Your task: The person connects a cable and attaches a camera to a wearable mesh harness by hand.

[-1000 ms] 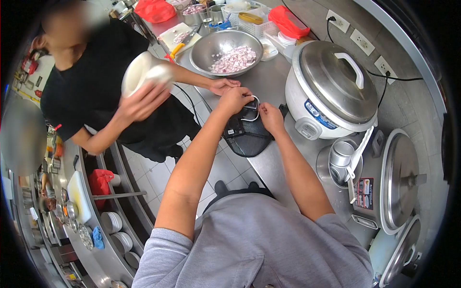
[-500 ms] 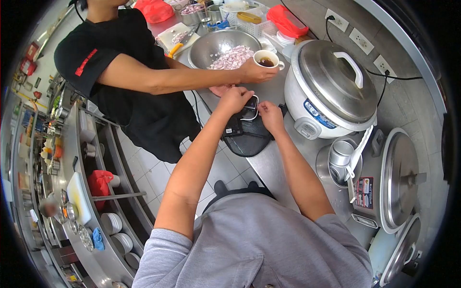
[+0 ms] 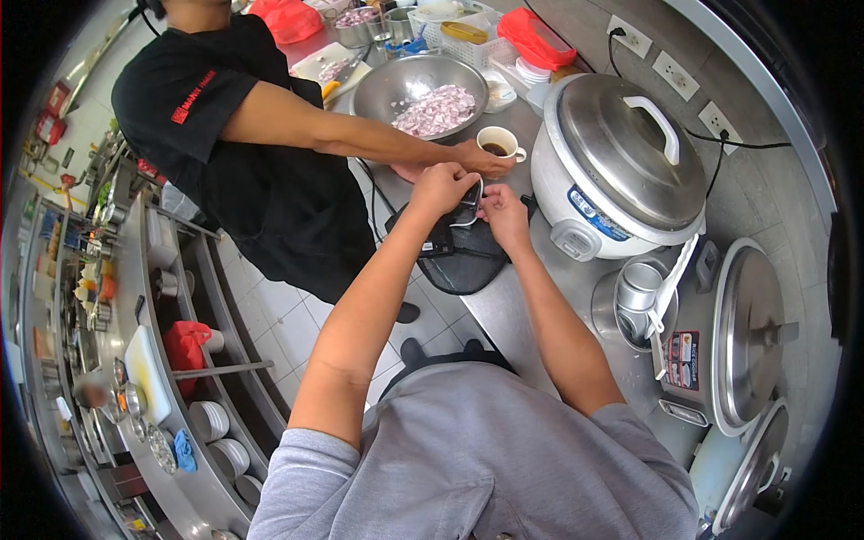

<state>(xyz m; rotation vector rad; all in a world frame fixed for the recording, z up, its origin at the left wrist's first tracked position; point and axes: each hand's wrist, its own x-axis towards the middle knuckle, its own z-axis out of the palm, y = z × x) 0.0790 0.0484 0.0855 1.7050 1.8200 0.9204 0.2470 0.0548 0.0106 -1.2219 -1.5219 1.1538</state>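
Observation:
My left hand is closed on a small black device with a white cable curving out of it. Against that cable, my right hand pinches with thumb and fingertips. Beneath both hands lies a black mesh pouch at the counter's edge, with a black box on its left part. Just above my hands, a co-worker's hand holds a white cup of dark liquid.
A steel bowl of chopped pink pieces stands behind the hands. To the right are a large rice cooker, nested steel pots and another lidded cooker. The co-worker in black stands at the left, arm across the counter.
The co-worker has turned and brought the white cup across to the counter beside my hands. My right hand has moved slightly left, closer to my left hand.

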